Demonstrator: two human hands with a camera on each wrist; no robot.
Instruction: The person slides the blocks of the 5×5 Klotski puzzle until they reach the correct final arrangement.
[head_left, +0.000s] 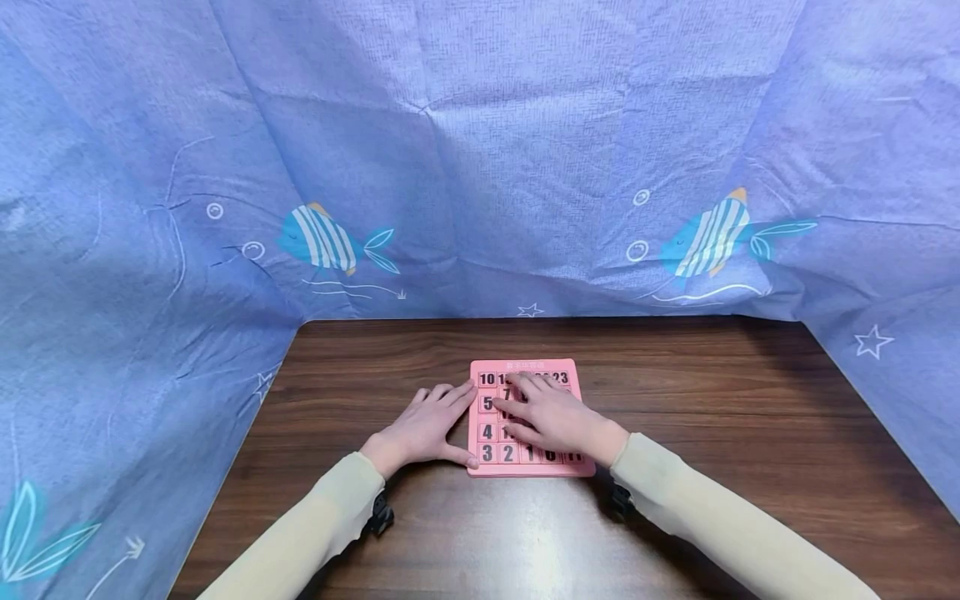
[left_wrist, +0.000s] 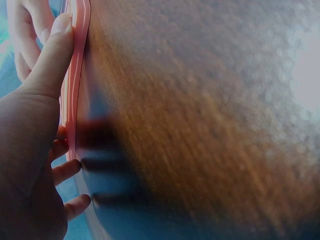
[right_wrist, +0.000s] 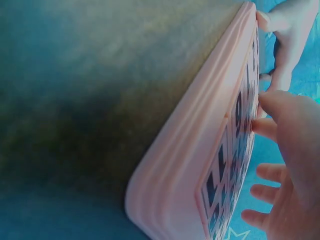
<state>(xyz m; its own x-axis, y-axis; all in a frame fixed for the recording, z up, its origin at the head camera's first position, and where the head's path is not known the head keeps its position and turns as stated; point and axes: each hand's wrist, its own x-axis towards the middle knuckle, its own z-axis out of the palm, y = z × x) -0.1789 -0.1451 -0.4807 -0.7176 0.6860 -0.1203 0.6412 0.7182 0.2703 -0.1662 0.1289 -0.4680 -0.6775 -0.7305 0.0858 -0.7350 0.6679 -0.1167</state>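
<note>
A pink number sliding puzzle (head_left: 532, 470) with black-numbered square tiles lies flat on the table. Along its left side rests my left hand (head_left: 429, 423), fingers spread, the index fingertip at the upper left edge and the thumb on the lower left corner. In the left wrist view the thumb (left_wrist: 59, 50) touches the pink rim. My right hand (head_left: 558, 423) is over the middle and right of the board, hiding several tiles. Its fingertips are on or just above the tiles; in the right wrist view its fingers (right_wrist: 267, 172) are spread and grip nothing.
The dark wooden table (head_left: 750, 433) extends around the puzzle on all sides. A blue cloth (head_left: 510, 167) with fish and stars hangs behind the table and down both sides. Black wrist devices (head_left: 381, 512) show below the sleeves.
</note>
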